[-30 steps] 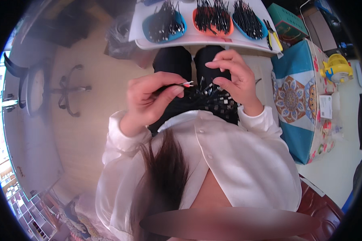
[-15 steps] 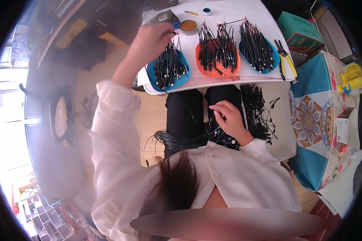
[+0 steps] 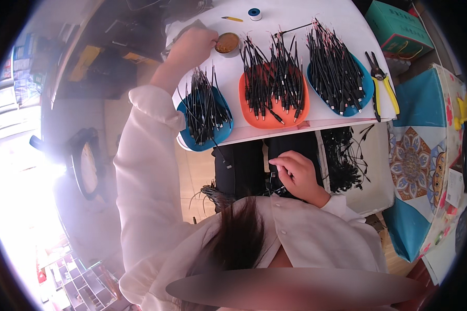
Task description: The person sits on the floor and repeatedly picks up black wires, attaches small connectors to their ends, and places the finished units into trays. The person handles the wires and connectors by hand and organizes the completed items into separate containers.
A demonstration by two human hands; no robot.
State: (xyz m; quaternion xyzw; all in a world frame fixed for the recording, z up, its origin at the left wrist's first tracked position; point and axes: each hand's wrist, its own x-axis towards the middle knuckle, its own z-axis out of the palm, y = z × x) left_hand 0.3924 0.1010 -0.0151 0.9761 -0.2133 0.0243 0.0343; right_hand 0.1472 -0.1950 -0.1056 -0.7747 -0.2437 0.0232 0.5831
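My left hand [image 3: 194, 45] is closed beside a round tin of amber-brown paste [image 3: 227, 43], fingertips at the tin's left rim. It pinches a thin black cable, whose end the fingers now hide. Below it, a blue tray [image 3: 224, 136] carries short black cables [image 3: 202, 111]; one connector [image 3: 228, 165] dangles past the table edge. Over my lap, my right hand [image 3: 297, 173] is curled shut, and what its fingers hold, if anything, is hidden. Beside it, more black cables [image 3: 213, 196] lie across my dark trousers.
An orange tray [image 3: 259, 120] and another blue tray [image 3: 367, 85] hold more cables with stripped tips. Yellow-handled pliers [image 3: 384, 96] lie at the table's right edge. Behind are a small spool [image 3: 254, 14] and yellow pen-like tool [image 3: 232, 19]. A bundle of cables [image 3: 342, 160] hangs below.
The view has shifted, with the trays appearing lower and larger. My left hand stays by the tin, but the red-tipped cable end at its fingers no longer shows. The right hand remains over my lap.
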